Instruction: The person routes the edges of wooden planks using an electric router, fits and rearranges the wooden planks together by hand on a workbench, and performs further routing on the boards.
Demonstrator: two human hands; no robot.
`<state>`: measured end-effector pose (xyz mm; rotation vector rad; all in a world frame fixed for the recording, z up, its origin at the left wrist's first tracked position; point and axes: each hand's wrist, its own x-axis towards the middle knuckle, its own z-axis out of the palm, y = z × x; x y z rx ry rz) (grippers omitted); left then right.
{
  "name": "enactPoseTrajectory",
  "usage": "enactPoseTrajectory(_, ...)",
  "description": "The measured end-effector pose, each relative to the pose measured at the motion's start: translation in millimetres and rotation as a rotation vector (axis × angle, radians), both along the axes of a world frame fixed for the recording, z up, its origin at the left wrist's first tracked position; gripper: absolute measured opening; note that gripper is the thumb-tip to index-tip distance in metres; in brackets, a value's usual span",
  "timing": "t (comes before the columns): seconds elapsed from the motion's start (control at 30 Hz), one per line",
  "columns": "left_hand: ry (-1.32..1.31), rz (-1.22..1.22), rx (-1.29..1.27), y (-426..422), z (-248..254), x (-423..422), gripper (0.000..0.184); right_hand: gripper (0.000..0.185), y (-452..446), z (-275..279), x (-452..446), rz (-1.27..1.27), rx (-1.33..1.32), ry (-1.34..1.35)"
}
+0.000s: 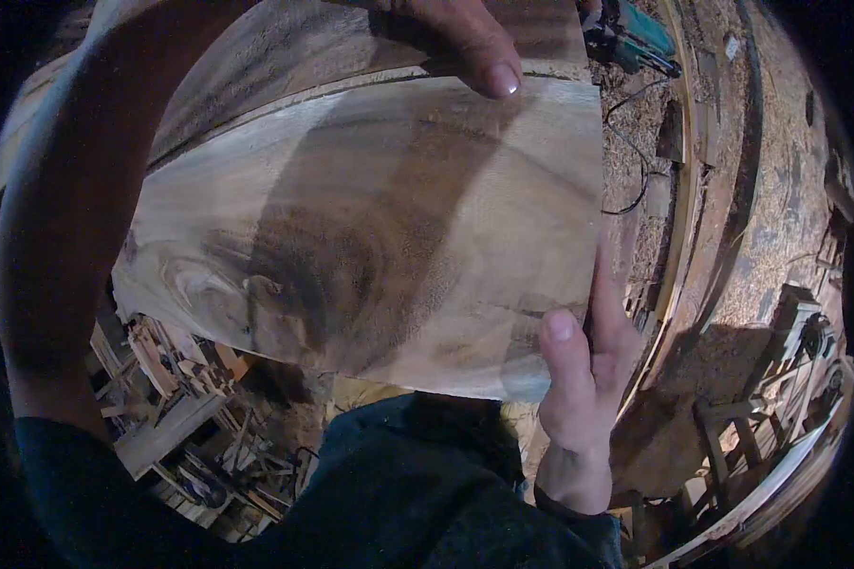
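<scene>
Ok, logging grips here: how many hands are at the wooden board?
2: the left hand at the far edge of the wooden board, the right hand at its near right corner. No other hand shows.

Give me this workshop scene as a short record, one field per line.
Main object: wide wooden board, swirling dark grain
Left hand: thumb over the board's upper edge, grip unclear
Right hand: holding the board near its lower right corner, thumb on its face
Upper right: teal tool, dark cable
Lower left: jumbled wood scraps
</scene>
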<state>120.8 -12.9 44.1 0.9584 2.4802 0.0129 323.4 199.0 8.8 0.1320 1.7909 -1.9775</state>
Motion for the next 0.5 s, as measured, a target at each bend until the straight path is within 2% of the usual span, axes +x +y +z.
enactPoseTrajectory(0.4, -0.003, -0.047, -0.043, -2.1, -0.9, -11.5, 0.092, 0.067, 1.8, -0.9, -0.6, 0.019, 0.026, 0.014)
enactPoseTrajectory(0.5, 0.017, -0.026, -0.121, 1.5, 2.8, -10.2, 0.091, 0.067, 3.1, -2.4, 1.5, 0.019, 0.057, 0.010)
